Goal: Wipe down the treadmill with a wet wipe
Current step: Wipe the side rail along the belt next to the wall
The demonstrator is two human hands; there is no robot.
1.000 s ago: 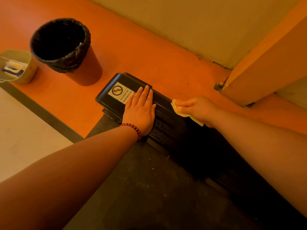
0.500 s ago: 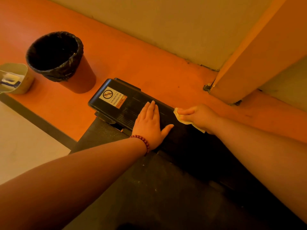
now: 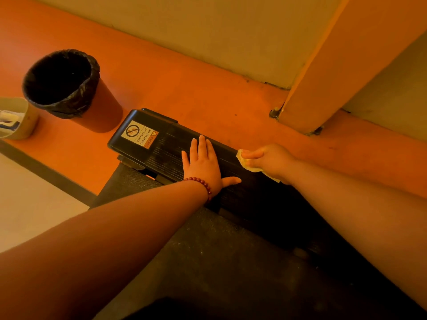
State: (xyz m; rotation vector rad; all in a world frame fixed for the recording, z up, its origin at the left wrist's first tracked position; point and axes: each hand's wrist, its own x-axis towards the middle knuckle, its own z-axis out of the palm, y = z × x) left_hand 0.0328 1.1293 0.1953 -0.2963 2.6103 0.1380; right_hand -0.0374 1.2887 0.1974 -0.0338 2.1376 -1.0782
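Note:
The treadmill's black ribbed side rail [image 3: 159, 148] runs from centre left toward the lower right, with a warning sticker [image 3: 139, 133] near its end cap. Its dark belt [image 3: 208, 255] fills the lower middle. My left hand [image 3: 203, 163], with a red bead bracelet on the wrist, lies flat on the rail with straight fingers and the thumb spread. Just to the right, my right hand [image 3: 269, 159] holds a pale yellow wet wipe [image 3: 245, 161] against the rail's far edge; most of the wipe is hidden under the hand.
A round bin [image 3: 67, 88] lined with a black bag stands on the orange floor at the left. A pale container [image 3: 16, 118] sits at the left edge. A wall [image 3: 208, 31] and an orange pillar [image 3: 328, 65] rise behind the rail.
My left hand slid along the rail away from the warning sticker, toward my right hand. The right hand with the wipe stayed on the rail's far edge. The view shifted slightly.

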